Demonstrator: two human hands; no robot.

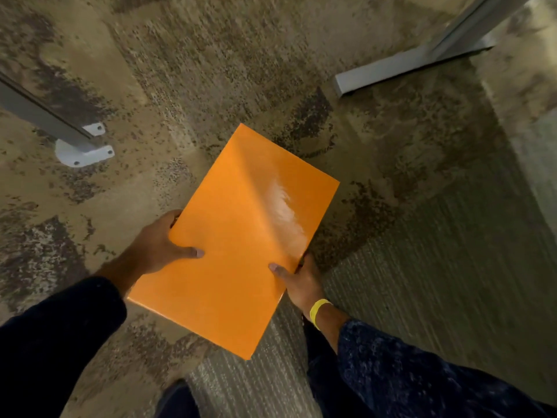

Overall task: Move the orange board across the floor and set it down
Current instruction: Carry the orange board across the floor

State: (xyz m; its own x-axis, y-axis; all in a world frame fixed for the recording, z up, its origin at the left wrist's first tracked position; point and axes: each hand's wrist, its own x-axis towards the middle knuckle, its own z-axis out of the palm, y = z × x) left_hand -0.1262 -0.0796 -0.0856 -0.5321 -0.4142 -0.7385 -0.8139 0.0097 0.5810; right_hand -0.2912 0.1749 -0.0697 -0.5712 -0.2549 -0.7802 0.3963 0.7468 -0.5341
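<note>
A glossy orange board (238, 236) is held flat above the mottled brown carpet, its long side running from lower left to upper right. My left hand (159, 245) grips its left edge, thumb on top and fingers underneath. Gripping the right edge is my right hand (298, 282), thumb on the top face, with a yellow band on the wrist. Both arms wear dark sleeves. The board's underside is hidden.
A grey post on a white bolted foot (81, 149) stands at the left. A grey metal table leg with a flat foot (401, 67) lies at the upper right. Ribbed grey carpet (422, 282) covers the lower right. A dark shoe (177, 399) shows at the bottom.
</note>
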